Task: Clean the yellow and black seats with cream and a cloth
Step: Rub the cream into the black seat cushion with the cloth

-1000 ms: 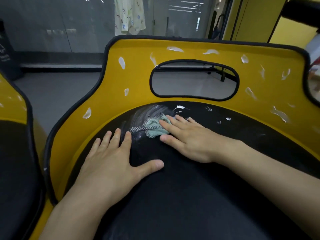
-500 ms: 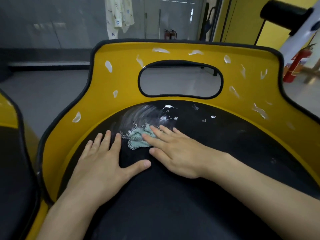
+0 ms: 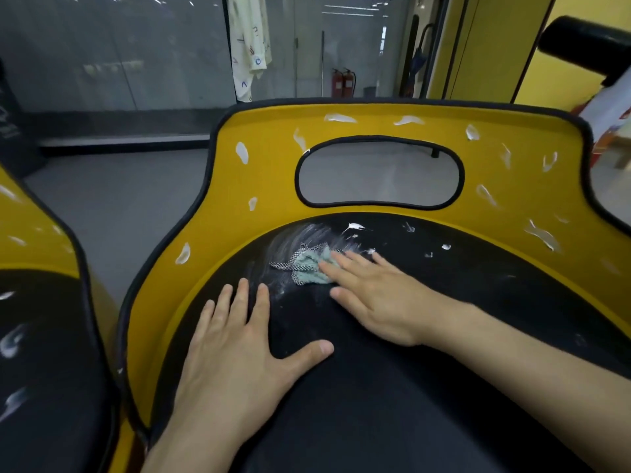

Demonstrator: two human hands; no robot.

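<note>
Our right hand (image 3: 372,302) nudged the cloth (image 3: 307,268) slightly across the black cushion (image 3: 409,404); both hands flat, fingers spread, right pressing the cloth, left hand (image 3: 239,353) bracing. We judge it early: cream dabs (image 3: 241,152) on yellow backrest (image 3: 512,199) and neighbouring seat (image 3: 34,336) unwiped.

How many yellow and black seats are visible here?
2. The middle seat fills most of the view; the left seat is at the left edge, partly cut off. Others may be out of view.
</note>
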